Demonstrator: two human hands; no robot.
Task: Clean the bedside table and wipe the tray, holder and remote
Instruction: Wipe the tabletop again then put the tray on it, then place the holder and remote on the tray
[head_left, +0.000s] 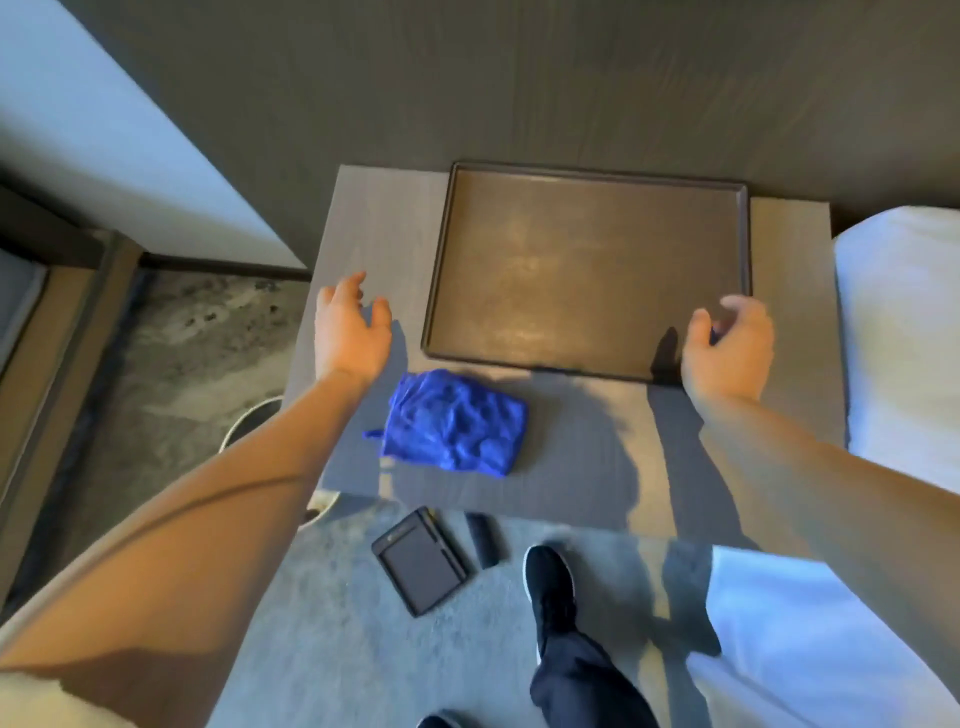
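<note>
A dark brown tray (587, 270) lies flat on the grey bedside table (374, 228), near its back edge. My left hand (350, 327) hovers just left of the tray's near left corner, fingers relaxed and holding nothing. My right hand (727, 343) is at the tray's near right corner, fingers loosely curled; whether it touches the rim is unclear. A crumpled blue cloth (454, 423) lies on the table in front of the tray. On the carpet below lie a dark rectangular holder (421, 561) and a black remote (483, 540).
A bed with white linen (904, 322) stands close on the right. A round bin (249, 421) sits on the floor left of the table. My black shoe (550, 587) is near the remote. A dark wall panel rises behind the table.
</note>
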